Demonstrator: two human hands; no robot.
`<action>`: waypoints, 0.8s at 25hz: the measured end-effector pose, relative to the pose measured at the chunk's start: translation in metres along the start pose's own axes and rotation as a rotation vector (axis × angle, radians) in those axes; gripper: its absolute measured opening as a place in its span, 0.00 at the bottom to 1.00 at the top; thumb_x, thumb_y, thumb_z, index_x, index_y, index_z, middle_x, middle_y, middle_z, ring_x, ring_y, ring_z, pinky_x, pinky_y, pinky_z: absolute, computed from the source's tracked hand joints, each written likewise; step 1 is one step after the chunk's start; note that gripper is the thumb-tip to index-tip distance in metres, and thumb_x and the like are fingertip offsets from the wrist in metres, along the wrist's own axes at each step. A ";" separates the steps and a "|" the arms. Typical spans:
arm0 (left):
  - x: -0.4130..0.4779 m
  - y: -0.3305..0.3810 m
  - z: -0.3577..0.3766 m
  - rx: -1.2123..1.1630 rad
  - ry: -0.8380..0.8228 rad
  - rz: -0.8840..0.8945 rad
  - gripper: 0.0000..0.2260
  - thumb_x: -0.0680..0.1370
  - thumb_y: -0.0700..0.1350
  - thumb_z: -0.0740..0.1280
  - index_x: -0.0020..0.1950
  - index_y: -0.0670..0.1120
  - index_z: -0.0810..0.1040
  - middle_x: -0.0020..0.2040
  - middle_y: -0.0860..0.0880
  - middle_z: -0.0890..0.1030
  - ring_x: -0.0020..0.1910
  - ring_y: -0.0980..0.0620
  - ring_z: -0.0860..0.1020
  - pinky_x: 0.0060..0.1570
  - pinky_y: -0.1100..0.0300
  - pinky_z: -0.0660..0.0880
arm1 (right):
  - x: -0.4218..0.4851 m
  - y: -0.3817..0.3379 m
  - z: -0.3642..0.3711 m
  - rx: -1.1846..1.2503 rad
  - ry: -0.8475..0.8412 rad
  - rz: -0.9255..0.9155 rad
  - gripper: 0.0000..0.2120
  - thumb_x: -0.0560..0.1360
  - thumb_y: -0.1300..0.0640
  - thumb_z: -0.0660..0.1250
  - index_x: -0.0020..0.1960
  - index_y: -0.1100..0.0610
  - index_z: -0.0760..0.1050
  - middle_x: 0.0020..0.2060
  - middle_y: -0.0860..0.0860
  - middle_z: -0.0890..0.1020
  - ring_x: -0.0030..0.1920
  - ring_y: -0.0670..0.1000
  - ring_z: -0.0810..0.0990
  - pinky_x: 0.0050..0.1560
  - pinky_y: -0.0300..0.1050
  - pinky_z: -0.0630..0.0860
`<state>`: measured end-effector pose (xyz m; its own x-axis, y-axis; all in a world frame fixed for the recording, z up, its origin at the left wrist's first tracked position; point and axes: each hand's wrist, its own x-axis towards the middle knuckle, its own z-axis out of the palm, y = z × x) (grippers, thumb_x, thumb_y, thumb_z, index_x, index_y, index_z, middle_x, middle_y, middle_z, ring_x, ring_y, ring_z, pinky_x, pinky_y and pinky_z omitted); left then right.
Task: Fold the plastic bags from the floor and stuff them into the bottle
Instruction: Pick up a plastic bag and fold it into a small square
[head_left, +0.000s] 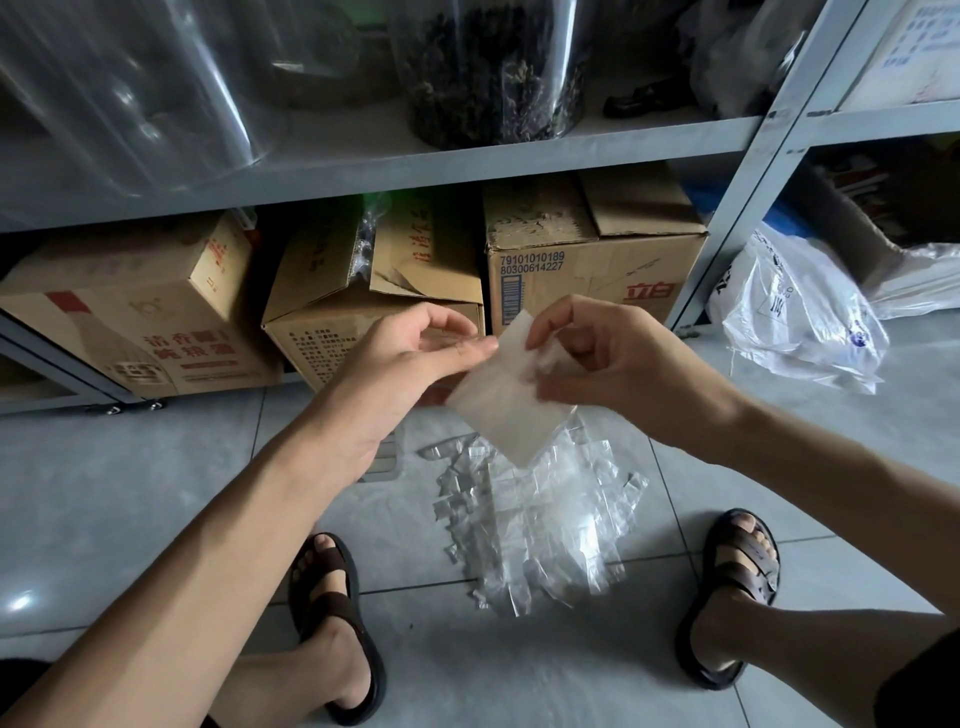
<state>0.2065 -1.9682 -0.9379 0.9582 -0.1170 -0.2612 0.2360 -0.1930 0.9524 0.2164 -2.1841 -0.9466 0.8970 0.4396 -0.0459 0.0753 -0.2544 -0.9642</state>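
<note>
Pinched between left hand (415, 358) and right hand (613, 364) at top corner, folded bag (511, 410) hangs corner-down below both grips, centre frame.

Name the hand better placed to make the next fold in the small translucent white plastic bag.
Probably the right hand: its fingers curl round the crumpled, loose side of the plastic bag, ready to turn it over. The left hand pinches the flat opposite edge, so it suits holding the bag steady.

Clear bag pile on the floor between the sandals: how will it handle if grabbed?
Probably floppy and very light: the pile is thin, see-through and crumpled. Likely slippery on the glossy tiles. Sheets overlap, so several may lift together.
</note>
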 end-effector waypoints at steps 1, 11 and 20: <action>0.001 -0.001 0.001 0.026 -0.022 -0.014 0.12 0.68 0.49 0.75 0.49 0.47 0.83 0.45 0.49 0.86 0.45 0.53 0.84 0.48 0.59 0.80 | -0.001 -0.001 0.003 0.017 -0.038 -0.001 0.17 0.72 0.71 0.73 0.57 0.56 0.75 0.43 0.66 0.81 0.39 0.63 0.78 0.43 0.57 0.76; 0.000 -0.005 0.004 -0.066 0.049 -0.021 0.05 0.76 0.41 0.72 0.41 0.47 0.86 0.43 0.45 0.87 0.42 0.52 0.84 0.46 0.58 0.81 | -0.004 0.001 0.015 0.531 0.116 0.284 0.18 0.71 0.63 0.72 0.60 0.65 0.78 0.53 0.58 0.85 0.54 0.56 0.84 0.54 0.46 0.81; -0.002 -0.002 0.001 -0.127 0.071 -0.028 0.02 0.69 0.44 0.75 0.37 0.50 0.86 0.41 0.46 0.87 0.38 0.53 0.84 0.36 0.62 0.79 | -0.004 -0.002 0.011 0.370 0.153 0.278 0.07 0.74 0.64 0.72 0.51 0.65 0.82 0.46 0.59 0.86 0.45 0.54 0.86 0.45 0.42 0.82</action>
<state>0.2034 -1.9681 -0.9396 0.9588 -0.0434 -0.2807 0.2773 -0.0702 0.9582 0.2075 -2.1756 -0.9472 0.9169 0.2598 -0.3029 -0.3113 -0.0092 -0.9503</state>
